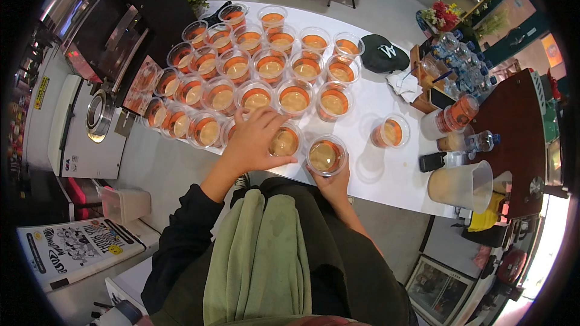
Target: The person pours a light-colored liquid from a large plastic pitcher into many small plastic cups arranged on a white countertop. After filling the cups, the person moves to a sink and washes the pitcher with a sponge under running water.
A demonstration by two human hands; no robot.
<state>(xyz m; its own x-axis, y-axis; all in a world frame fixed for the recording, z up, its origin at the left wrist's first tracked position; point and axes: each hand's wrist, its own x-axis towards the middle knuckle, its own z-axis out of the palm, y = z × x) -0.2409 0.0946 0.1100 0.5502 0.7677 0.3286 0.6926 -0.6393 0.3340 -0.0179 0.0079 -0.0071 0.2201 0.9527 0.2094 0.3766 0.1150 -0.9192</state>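
Rows of clear plastic cups with orange printing (269, 69) stand on the white table (362, 185), each holding a light-brown liquid. My left hand (253, 142) reaches over the front row. Its thumb and fingers span a filled cup (285, 141) from its left side, with the thumb at the near rim and the fingers at the far rim. Part of another cup is hidden under that hand. My right hand (333, 184) grips a similar filled cup (326, 155) near the table's front edge, just right of the row. A single filled cup (391, 131) stands farther right, apart from the rows.
A dark cap (384, 53) and white napkins (404, 86) lie behind the lone cup. To the right are stacked cups (453, 115), a large plastic pitcher (460, 186) and several water bottles (462, 56). A cup-sealing machine (97, 113) stands left.
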